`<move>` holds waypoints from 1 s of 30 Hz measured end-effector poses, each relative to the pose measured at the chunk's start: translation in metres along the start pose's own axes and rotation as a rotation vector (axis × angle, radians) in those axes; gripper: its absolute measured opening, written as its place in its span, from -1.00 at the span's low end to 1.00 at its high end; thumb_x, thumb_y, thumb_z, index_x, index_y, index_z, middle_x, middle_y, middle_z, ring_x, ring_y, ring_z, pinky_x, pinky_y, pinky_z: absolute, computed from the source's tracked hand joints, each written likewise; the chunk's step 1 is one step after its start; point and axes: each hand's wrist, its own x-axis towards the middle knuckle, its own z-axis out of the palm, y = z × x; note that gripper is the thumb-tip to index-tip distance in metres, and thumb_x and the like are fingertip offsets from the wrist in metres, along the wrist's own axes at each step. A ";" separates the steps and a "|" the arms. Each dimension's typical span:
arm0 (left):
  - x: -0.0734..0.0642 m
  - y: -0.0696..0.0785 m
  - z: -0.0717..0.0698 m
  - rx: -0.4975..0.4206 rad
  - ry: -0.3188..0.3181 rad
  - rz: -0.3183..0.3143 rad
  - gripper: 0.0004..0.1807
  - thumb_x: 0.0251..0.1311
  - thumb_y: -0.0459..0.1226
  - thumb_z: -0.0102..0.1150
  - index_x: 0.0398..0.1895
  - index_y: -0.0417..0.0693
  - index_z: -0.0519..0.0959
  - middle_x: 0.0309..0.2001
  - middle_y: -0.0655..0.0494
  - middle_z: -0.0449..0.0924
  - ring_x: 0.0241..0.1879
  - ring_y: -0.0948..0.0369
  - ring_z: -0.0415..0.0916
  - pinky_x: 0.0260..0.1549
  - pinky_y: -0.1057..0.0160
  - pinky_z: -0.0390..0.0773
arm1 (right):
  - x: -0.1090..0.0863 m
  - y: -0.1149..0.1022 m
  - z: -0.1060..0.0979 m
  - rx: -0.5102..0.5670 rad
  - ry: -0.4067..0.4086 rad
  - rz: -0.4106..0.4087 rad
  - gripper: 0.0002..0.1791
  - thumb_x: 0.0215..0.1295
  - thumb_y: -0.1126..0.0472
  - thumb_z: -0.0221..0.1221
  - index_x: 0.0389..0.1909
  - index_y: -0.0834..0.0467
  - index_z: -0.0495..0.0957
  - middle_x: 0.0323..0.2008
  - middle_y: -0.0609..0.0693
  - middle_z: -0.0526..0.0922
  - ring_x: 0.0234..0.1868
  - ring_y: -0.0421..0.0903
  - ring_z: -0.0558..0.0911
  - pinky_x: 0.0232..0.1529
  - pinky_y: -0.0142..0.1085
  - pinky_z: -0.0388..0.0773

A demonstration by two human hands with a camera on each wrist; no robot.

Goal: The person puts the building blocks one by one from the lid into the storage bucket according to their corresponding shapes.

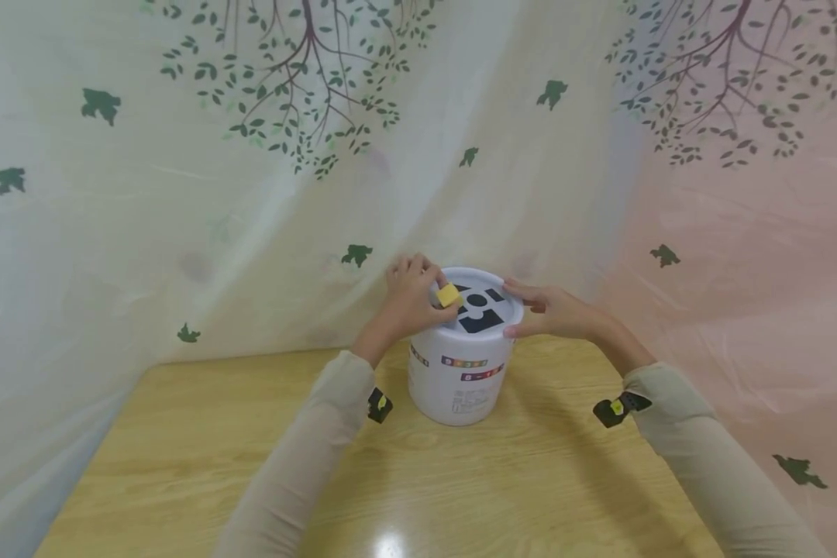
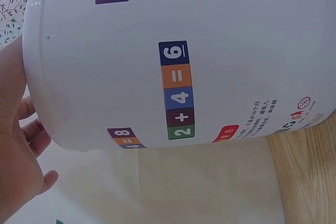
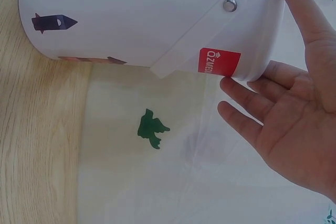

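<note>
A white bucket (image 1: 453,387) stands upright on the table, with coloured number sums printed round its side. Black shapes, seemingly cut-outs, mark its white lid (image 1: 473,301). My left hand (image 1: 413,294) pinches a small yellow block (image 1: 449,295) just over the lid's left part. Whether the block touches the lid I cannot tell. In the left wrist view the left hand (image 2: 18,145) is beside the bucket's rim, and the block is hidden. Against the rim's right side rests my right hand (image 1: 554,308), its thumb and fingers spread and fairly straight, as the right wrist view shows.
The wooden table (image 1: 237,457) reaches back to a pale curtain (image 1: 265,256) printed with branches and leaves, close behind the bucket. A translucent handle (image 3: 191,38) hangs on the bucket's side. Each wrist wears a small black camera (image 1: 380,404).
</note>
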 end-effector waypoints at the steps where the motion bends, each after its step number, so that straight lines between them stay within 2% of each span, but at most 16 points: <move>1: 0.000 0.000 0.000 -0.001 0.000 0.000 -0.55 0.13 0.08 0.36 -0.09 -0.01 0.53 0.07 0.00 0.37 0.19 -0.01 0.18 0.33 -0.16 0.14 | 0.000 -0.001 0.000 -0.001 0.000 0.001 0.11 0.18 -0.23 0.39 0.63 -0.01 0.02 0.64 0.07 -0.04 0.52 0.41 0.18 0.39 0.29 0.26; 8: 0.003 0.001 -0.003 0.044 -0.016 -0.016 -0.54 0.07 0.11 0.39 -0.14 0.02 0.55 0.07 0.02 0.40 0.21 -0.02 0.18 0.34 -0.15 0.12 | 0.001 -0.001 0.000 0.000 0.001 0.034 0.14 0.13 -0.28 0.40 0.63 -0.06 0.02 0.64 0.04 -0.04 0.52 0.42 0.18 0.38 0.32 0.25; 21: 0.003 0.005 -0.006 0.102 -0.040 0.003 -0.54 0.07 0.16 0.41 -0.16 0.06 0.58 0.07 0.05 0.47 0.20 0.00 0.23 0.35 -0.17 0.13 | -0.001 -0.001 -0.001 0.003 0.000 0.018 0.12 0.16 -0.25 0.40 0.62 -0.02 0.03 0.65 0.04 -0.06 0.54 0.39 0.16 0.41 0.28 0.24; 30: 0.002 0.006 -0.007 0.100 -0.056 0.008 -0.53 0.06 0.13 0.42 -0.15 0.06 0.57 0.08 0.05 0.46 0.16 0.02 0.22 0.30 -0.14 0.15 | 0.000 0.000 0.001 -0.004 0.013 -0.006 0.12 0.17 -0.21 0.41 0.62 0.04 0.04 0.64 0.06 -0.03 0.57 0.31 0.15 0.46 0.21 0.21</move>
